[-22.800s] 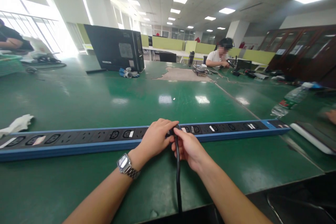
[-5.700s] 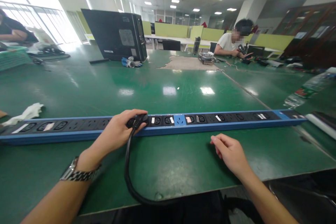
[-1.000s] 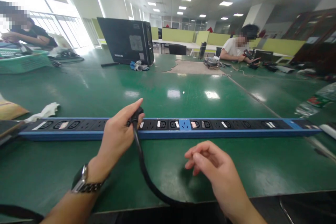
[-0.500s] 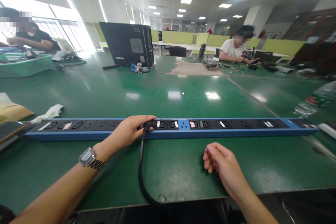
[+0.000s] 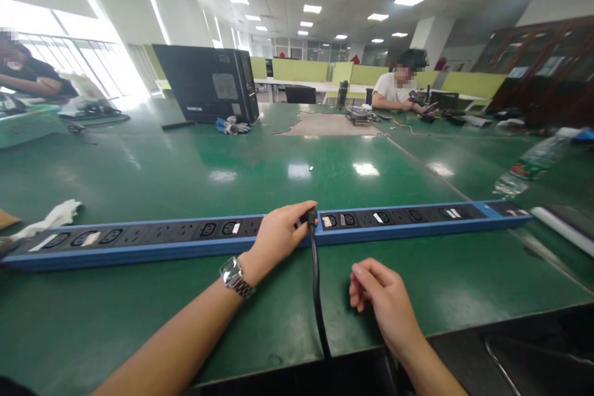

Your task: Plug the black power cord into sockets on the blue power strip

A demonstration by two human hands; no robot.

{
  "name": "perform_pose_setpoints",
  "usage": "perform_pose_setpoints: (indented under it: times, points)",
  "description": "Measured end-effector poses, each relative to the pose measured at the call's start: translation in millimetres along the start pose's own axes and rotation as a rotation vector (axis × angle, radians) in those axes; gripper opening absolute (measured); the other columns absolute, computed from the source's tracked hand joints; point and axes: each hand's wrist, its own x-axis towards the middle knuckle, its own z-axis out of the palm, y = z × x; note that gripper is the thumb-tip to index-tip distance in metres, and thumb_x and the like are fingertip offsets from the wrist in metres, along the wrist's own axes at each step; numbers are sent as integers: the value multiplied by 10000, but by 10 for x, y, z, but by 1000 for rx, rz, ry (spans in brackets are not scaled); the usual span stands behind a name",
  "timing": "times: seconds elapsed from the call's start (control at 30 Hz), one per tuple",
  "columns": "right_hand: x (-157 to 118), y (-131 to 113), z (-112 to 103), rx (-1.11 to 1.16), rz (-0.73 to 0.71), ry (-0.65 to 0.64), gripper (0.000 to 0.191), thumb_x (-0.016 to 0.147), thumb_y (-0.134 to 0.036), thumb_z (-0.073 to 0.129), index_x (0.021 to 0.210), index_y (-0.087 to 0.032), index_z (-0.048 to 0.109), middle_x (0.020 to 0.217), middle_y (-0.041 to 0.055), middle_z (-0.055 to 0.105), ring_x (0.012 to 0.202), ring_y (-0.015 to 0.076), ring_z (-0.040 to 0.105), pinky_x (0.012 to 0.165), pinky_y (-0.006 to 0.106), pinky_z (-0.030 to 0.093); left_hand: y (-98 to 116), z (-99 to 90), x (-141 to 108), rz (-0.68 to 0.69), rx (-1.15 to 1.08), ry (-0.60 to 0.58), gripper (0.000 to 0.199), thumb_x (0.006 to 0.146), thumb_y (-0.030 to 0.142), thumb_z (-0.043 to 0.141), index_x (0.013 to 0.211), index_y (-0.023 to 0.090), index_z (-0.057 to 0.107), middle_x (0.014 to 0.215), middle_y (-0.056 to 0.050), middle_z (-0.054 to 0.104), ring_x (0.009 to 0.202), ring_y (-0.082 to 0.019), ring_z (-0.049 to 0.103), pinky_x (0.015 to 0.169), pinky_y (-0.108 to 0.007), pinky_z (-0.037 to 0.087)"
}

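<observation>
A long blue power strip point(image 5: 408, 230) with black sockets lies across the green table point(image 5: 176, 195). My left hand point(image 5: 278, 232), with a metal-banded watch point(image 5: 236, 276) at the wrist, pinches a black power plug point(image 5: 312, 216) over the strip's middle, near the blue socket section. Whether the plug is seated in a socket cannot be told. From it a thick black cable point(image 5: 317, 294) runs down past the table's front edge. Apart from the strip, my right hand point(image 5: 383, 297) hovers nearer to me, fingers curled and thumb against them, with nothing visible inside.
A black computer case point(image 5: 213, 86) stands at the back left, with gloves point(image 5: 232, 126) beside it. White tissue point(image 5: 51, 221) lies by the strip's left end, a plastic bottle point(image 5: 529, 164) beyond its right. Two people sit farther off, one left, one right point(image 5: 387, 91). A green basket point(image 5: 32, 125) is far left.
My left hand has moved right along the strip with the plug and cable, now reaching the blue socket section. My right hand keeps its curled pose. The view has turned slightly right.
</observation>
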Motion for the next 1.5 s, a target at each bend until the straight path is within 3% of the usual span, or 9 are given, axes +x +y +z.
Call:
perform_pose_setpoints:
  times: [0.17, 0.4, 0.7, 0.83, 0.9, 1.07, 1.17, 1.3, 1.5]
  points:
    - [25, -17, 46, -26, -1, 1, 420, 791, -534, 694, 662, -149, 589, 554, 6, 586, 459, 94, 531, 419, 195, 381, 6, 38, -51, 16, 12, 5, 357, 889, 241, 620, 1245, 248, 613, 1180, -34, 712, 1059, -211, 673, 934, -349, 515]
    - [25, 0, 34, -28, -1, -7, 407, 807, -525, 685, 677, -150, 595, 561, 4, 587, 468, 100, 542, 437, 203, 397, 102, 27, -66, -182, 173, 22, 276, 928, 406, 563, 1129, 227, 619, 860, -41, 737, 803, -227, 688, 692, -312, 517]
    - [37, -32, 82, 1, 34, 38, 424, 755, -540, 719, 671, -146, 588, 538, -10, 570, 437, 83, 514, 394, 181, 357, 50, 14, -41, 84, 146, -40, 288, 907, 283, 589, 1184, 213, 623, 1080, -69, 728, 1004, -234, 661, 867, -374, 508]
    - [210, -233, 251, 36, 138, 46, 541, 700, -681, 675, 716, -151, 571, 533, -13, 580, 404, 84, 525, 343, 160, 322, 116, 31, -50, 65, 11, 208, 309, 879, 257, 611, 1184, 216, 632, 1081, -63, 728, 987, -215, 665, 865, -362, 510]
    - [308, -366, 345, 15, 162, -23, 599, 712, -746, 604, 768, -151, 578, 552, 0, 612, 389, 93, 546, 331, 160, 325, 163, 30, -57, 138, -21, 290, 320, 875, 270, 616, 1190, 214, 630, 1070, -69, 728, 995, -217, 664, 881, -366, 502]
    - [373, -456, 421, -5, 260, -156, 558, 750, -699, 609, 775, -141, 587, 487, -26, 565, 335, 74, 479, 321, 165, 328, 202, 20, -86, 282, -53, 185, 432, 881, 230, 583, 1311, 236, 550, 1096, -76, 720, 1013, -220, 663, 873, -378, 508]
    - [324, -385, 296, 29, 342, -146, 516, 777, -650, 614, 789, -134, 607, 479, -28, 551, 340, 73, 464, 329, 168, 324, 220, 34, -115, 356, -103, 64, 536, 862, 197, 583, 1384, 239, 467, 1184, -67, 694, 1108, -210, 627, 944, -381, 482]
    - [387, -473, -59, 178, 394, -113, 387, 786, -510, 665, 726, -131, 616, 388, -92, 378, 295, 21, 271, 324, 146, 162, 290, 56, -146, 329, -124, -16, 633, 811, 264, 638, 1404, 206, 424, 1335, -88, 612, 1250, -243, 532, 1052, -434, 395]
    - [665, -723, -520, 314, 433, 5, 396, 880, -476, 555, 661, -149, 601, 392, -97, 309, 298, 16, 203, 349, 146, 89, 219, 61, -132, 107, 30, 168, 483, 893, 300, 575, 1348, 161, 488, 1199, -106, 671, 1117, -240, 597, 976, -432, 426]
